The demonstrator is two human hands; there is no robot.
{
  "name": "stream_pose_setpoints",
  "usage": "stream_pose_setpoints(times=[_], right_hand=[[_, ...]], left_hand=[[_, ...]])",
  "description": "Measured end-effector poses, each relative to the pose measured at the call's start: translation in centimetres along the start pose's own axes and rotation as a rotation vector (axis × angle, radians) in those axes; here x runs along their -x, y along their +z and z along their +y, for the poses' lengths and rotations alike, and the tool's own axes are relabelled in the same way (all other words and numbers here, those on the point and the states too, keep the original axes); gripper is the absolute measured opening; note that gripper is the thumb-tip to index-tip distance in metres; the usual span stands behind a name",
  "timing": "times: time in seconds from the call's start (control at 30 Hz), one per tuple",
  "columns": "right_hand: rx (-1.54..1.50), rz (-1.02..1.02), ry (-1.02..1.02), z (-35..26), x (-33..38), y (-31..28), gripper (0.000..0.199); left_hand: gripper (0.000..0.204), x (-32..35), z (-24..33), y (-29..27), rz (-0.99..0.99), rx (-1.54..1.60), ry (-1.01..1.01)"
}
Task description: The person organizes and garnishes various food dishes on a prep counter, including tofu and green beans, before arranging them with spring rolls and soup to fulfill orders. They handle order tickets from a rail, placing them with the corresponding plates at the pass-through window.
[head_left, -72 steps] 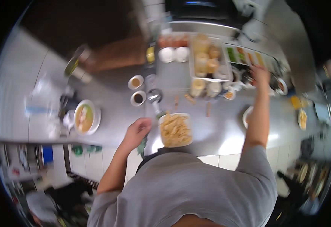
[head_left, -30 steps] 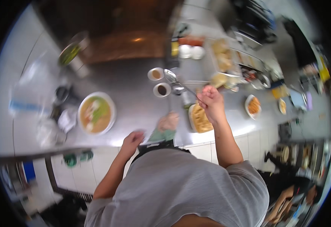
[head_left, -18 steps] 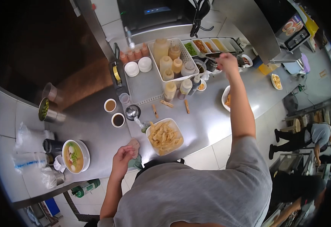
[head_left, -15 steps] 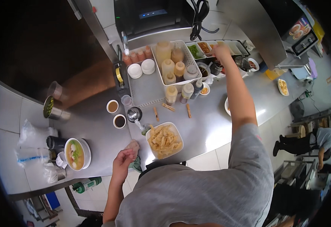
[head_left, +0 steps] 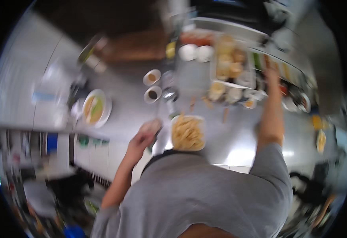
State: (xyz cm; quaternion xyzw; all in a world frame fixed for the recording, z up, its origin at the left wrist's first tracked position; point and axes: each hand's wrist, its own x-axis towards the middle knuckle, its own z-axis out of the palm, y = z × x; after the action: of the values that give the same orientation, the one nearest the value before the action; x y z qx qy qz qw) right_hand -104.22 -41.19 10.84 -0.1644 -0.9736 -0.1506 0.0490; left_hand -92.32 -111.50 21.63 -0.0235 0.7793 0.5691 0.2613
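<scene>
The picture is smeared by motion. My right hand (head_left: 272, 74) reaches over the long tray of toppings (head_left: 297, 75) at the back right, beside the orange-brown and green compartments. Its fingers are too blurred to show a hold. Close to the counter's front edge is my left hand (head_left: 141, 139), fingers curled in, with nothing visible in them. A pinkish cloth (head_left: 153, 126) lies just beyond it. To its right a square white bowl (head_left: 203, 143) holds golden fried strips (head_left: 186, 131), right in front of my body.
A white basket (head_left: 212, 71) of squeeze bottles stands at the back, with white cups (head_left: 188, 52) beside it. Two sauce cups (head_left: 152, 95) and several clothespins (head_left: 226, 115) lie on the steel counter (head_left: 126, 115). A soup bowl (head_left: 107, 106) stands left, a dish (head_left: 321, 142) far right.
The whole view has swung, so the counter items appear farther right and mostly higher. My right hand stays over the topping tray; my left hand stays by the cloth, fingers curled.
</scene>
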Motion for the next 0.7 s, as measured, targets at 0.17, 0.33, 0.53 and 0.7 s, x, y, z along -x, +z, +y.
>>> stream_pose_setpoints(times=[0.17,0.33,0.53,0.7], right_hand=[[-1.623,0.024,0.814,-1.1,3.7,-3.0,0.007],[-1.424,0.332,0.554,-1.2,4.6,-3.5,0.013],[-0.37,0.227,-0.047,-6.9,6.3,-10.7,0.018],[-0.413,0.326,-0.068,-6.1,8.7,-9.9,0.008]], left_hand=[[0.028,-0.7,-0.7,1.1,-0.138,0.022,0.08],[0.027,-1.1,-0.7,1.8,-0.181,0.018,0.063],[0.026,0.1,-1.8,1.0,-0.135,0.084,0.029],[0.027,0.4,-1.1,1.4,-0.122,0.106,-0.027]])
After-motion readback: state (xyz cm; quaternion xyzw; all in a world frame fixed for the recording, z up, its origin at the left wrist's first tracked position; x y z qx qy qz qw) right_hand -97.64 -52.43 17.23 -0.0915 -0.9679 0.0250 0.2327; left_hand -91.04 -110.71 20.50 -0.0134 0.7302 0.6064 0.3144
